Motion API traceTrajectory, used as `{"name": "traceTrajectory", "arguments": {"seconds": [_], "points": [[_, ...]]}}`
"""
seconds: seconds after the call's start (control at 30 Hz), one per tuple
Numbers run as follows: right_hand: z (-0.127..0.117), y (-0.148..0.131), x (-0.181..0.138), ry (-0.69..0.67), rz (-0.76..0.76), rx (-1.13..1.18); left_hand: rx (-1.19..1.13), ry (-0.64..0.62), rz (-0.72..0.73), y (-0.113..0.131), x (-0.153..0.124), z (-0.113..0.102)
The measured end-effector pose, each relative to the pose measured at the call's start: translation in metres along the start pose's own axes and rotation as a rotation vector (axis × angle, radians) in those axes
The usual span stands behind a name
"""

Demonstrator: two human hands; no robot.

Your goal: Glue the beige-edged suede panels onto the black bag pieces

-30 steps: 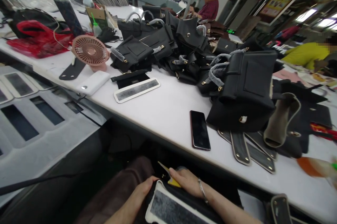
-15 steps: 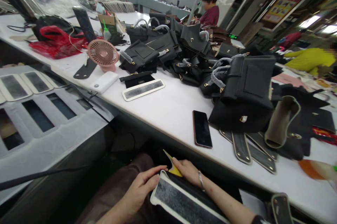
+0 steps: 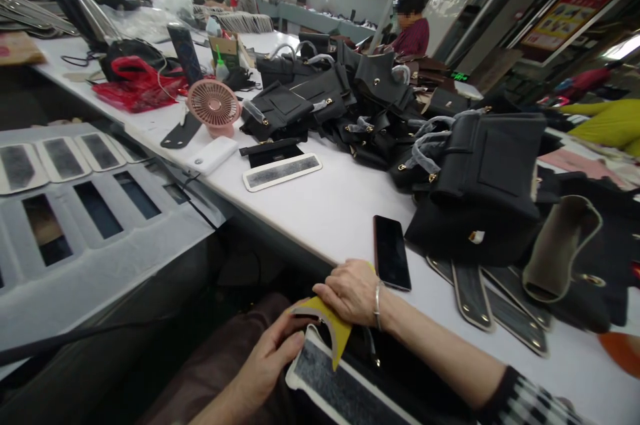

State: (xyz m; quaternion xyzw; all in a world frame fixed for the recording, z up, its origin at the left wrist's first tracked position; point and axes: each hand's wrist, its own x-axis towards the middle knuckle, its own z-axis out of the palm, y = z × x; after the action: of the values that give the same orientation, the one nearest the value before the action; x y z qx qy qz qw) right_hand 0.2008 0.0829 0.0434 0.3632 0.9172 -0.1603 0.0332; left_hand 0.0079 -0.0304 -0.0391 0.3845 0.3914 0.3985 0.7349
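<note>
A long white table (image 3: 325, 212) runs from upper left to lower right of the frame. Across its upper middle and right lies a heap of black bags (image 3: 380, 112) — the nearest, a large one (image 3: 480, 178), sits at right of centre. At left, below the table edge, a grey rack (image 3: 100, 212) shows rows of slots. A red bag (image 3: 135, 88) lies at upper left, with a pink fan (image 3: 214, 105) just right of it. A dark phone (image 3: 391, 252) lies near the table edge, close to the right hand.

At lower centre, the left hand (image 3: 270, 355) pinches the near end of a white-edged grey panel (image 3: 340, 388) resting in the lap. The right hand (image 3: 353, 292) — bracelet at the wrist — is curled over a yellow card (image 3: 325, 325), which bends down over the panel's end.
</note>
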Motion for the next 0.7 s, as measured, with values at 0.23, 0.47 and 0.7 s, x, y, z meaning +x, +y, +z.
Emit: {"name": "traceTrajectory", "arguments": {"seconds": [0.23,0.47,0.7], "points": [[-0.011,-0.003,0.035,-0.042,-0.286,-0.152,-0.130,0.135,-0.011,0.003,-0.006,0.009],[-0.008,-0.009,0.046,-0.047,-0.448,-0.219,0.191,0.241,-0.019,0.002,-0.009,0.004],[-0.012,-0.009,0.048,-0.069,-0.502,-0.239,0.453,0.190,-0.021,0.010,-0.013,0.003]]}}
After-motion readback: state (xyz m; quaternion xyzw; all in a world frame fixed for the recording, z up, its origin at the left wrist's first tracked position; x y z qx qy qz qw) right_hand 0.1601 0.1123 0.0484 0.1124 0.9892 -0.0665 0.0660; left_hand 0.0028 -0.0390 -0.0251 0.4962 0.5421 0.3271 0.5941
